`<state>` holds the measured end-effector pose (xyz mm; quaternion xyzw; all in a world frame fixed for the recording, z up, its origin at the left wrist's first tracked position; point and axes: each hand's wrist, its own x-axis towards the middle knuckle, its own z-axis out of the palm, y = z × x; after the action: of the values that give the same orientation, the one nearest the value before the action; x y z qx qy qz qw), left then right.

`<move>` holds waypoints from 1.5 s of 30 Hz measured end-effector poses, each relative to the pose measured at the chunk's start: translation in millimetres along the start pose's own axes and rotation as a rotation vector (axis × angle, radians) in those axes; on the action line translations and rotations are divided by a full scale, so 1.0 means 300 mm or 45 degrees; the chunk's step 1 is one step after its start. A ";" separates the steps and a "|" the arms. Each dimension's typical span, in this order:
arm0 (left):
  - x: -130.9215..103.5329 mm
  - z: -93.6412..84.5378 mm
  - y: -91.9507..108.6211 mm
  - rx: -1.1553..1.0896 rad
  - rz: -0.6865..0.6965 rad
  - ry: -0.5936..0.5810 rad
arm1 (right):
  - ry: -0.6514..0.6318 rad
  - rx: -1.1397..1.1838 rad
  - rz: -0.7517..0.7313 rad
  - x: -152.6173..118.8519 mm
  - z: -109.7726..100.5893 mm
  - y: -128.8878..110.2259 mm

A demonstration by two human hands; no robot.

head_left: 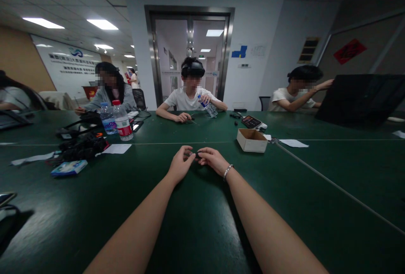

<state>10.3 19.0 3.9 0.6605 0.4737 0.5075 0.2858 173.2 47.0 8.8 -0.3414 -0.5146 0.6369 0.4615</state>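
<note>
Just above the green table [196,206], my two hands meet near the middle of the view. A small dark object [198,155] is between them. My right hand [212,159], with a silver bracelet at the wrist, pinches this object between thumb and fingers. Beside it, my left hand [182,161] has its fingers curved and its thumb tip close to the object. Whether the left fingers also grip something is too small to make out. An open cardboard box [252,143] sits beyond my right hand.
Two bottles [122,122], black gear [80,145], papers and a blue packet [68,168] lie left. A phone-like device [252,122] and cable are at the right. Across the table, a person [190,97] tilts a bottle; other people sit on both sides. A black screen [363,99] stands right.
</note>
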 end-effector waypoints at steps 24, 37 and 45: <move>0.009 0.002 -0.007 -0.301 -0.127 -0.141 | -0.045 -0.007 -0.012 -0.007 -0.001 -0.002; 0.009 0.002 -0.024 -0.229 -0.098 -0.131 | -0.070 -0.034 -0.016 -0.006 -0.004 0.000; 0.005 0.004 -0.005 -0.241 -0.107 -0.112 | -0.066 -0.011 -0.008 0.004 -0.010 0.008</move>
<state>11.1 21.1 2.8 0.6316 0.4381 0.5081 0.3884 174.9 48.9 5.7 -0.3250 -0.5304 0.6418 0.4485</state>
